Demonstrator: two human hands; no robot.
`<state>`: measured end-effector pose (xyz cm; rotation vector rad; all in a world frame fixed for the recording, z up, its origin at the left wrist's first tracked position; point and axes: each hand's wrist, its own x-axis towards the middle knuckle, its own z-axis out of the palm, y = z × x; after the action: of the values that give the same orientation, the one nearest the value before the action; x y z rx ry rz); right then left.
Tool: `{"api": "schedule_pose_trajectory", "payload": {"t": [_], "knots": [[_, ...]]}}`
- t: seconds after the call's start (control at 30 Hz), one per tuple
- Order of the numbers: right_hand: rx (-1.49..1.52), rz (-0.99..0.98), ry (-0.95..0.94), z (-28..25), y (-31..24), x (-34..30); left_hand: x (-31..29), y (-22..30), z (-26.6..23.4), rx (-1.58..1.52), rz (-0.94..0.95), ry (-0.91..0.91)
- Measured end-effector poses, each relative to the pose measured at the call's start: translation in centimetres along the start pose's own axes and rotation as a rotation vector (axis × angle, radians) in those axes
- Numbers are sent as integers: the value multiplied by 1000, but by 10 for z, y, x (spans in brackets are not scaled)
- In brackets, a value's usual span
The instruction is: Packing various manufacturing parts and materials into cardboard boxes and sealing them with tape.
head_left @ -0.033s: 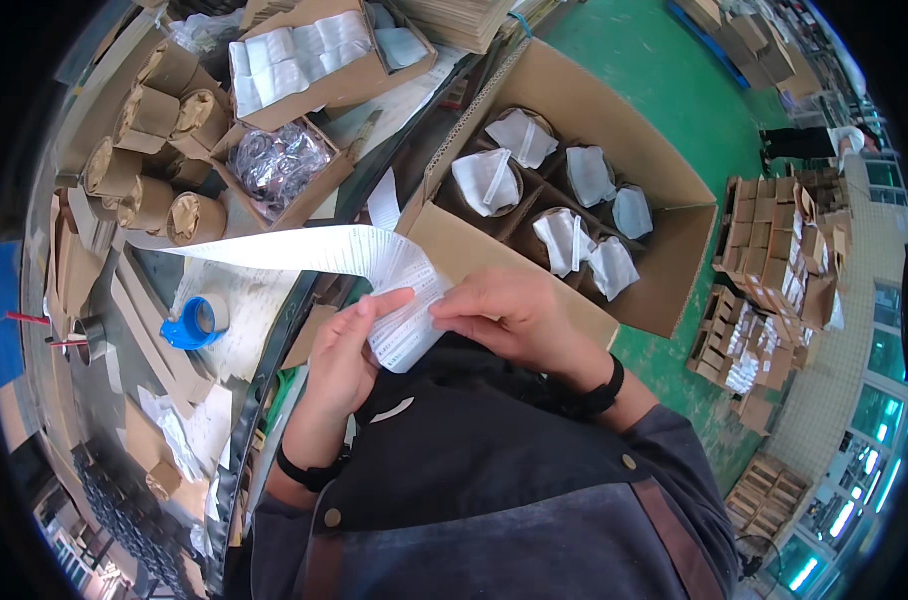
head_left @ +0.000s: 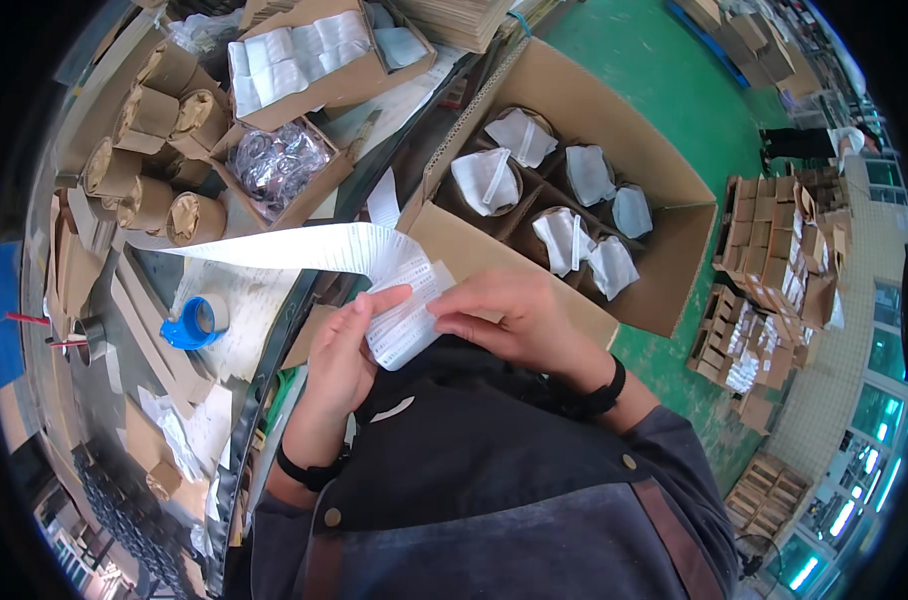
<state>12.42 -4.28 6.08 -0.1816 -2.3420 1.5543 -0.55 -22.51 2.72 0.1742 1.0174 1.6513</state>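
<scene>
A long white strip of printed labels (head_left: 304, 247) runs from the workbench on the left to my hands, bending downward at its near end. My left hand (head_left: 344, 350) grips that end, thumb lying on the printed face and fingers behind it. At the strip's right edge, my right hand (head_left: 509, 315) has thumb and forefinger closed together, pinching a corner of a label; whether the label has come off its backing is too small to tell. Just beyond my hands stands an open carton (head_left: 664, 290) with cardboard dividers, holding several round items topped with white packets (head_left: 487, 183).
On the bench are brown paper-wrapped cylinders (head_left: 142, 200), a box of white packets (head_left: 309, 100), a box of clear plastic-wrapped pieces (head_left: 279, 165) and a blue tape dispenser (head_left: 196, 322). Stacked cartons (head_left: 774, 250) stand on the green floor at right, with a person (head_left: 809, 143) farther off.
The labels' near end has shifted very slightly in my hands, and its right edge shows more beside my right fingertips. Everything else looks the same.
</scene>
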Motion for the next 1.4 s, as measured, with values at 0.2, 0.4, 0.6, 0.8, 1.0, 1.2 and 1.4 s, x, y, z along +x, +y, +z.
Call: {"api": "schedule_pose_trajectory", "payload": {"t": [0.2,0.4,0.6,0.8,1.0,1.2,1.4], "knots": [[93,132,108,-24,3,2,11,-5,4,-24,82,112],[-716,518,311,-174,75,24,13,-6,-6,-29,142,222],[-955,606,448,-168,146,12,7,-6,-14,-20,177,252],[-972,699,472,-149,153,-3,-1,-3,-19,-156,236,315],[244,376,148,-43,-8,42,-20,17,-27,-200,201,141],[377,436,-262,26,-49,56,-30,38,-27,35,298,58],[-112,-50,-8,45,-38,37,-33,51,-42,40,22,-45]]}}
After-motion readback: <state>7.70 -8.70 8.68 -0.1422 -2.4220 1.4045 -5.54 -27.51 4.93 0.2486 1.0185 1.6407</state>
